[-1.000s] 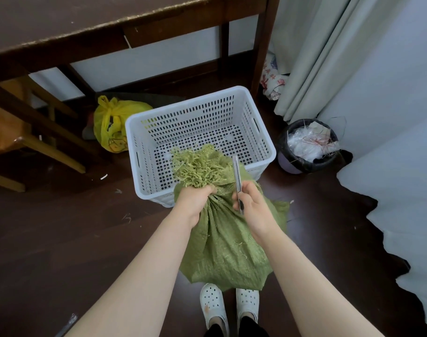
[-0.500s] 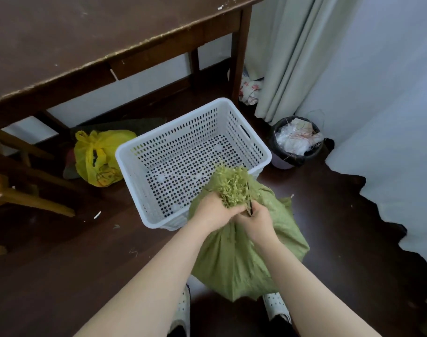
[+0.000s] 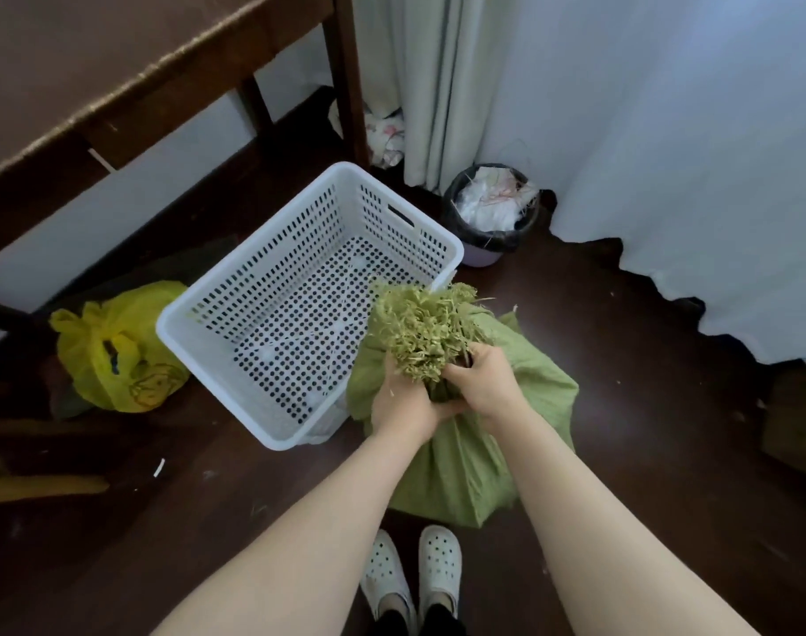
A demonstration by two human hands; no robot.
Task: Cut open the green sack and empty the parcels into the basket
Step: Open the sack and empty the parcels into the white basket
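The green woven sack (image 3: 461, 456) stands on the dark floor in front of my feet, its tied neck ending in a frayed tuft (image 3: 422, 328). My left hand (image 3: 403, 406) grips the neck from the left, just under the tuft. My right hand (image 3: 484, 383) is closed against the neck from the right; only a dark sliver of the knife (image 3: 467, 360) shows by its thumb. The white perforated basket (image 3: 309, 213) sits on the floor directly left of the sack, touching it, with nothing in it. The parcels are hidden inside the sack.
A yellow plastic bag (image 3: 116, 351) lies left of the basket. Behind the basket are a dark wooden table (image 3: 93, 62) with its leg (image 3: 350, 84), a curtain (image 3: 438, 84) and a black-lined bin (image 3: 488, 213). White fabric (image 3: 690, 176) hangs at right. My white shoes (image 3: 410, 571) are below.
The knife stood upright in my right hand beside the neck; now it is tucked in against the neck, nearly hidden. Both hands closed together on the neck. My view swung left.
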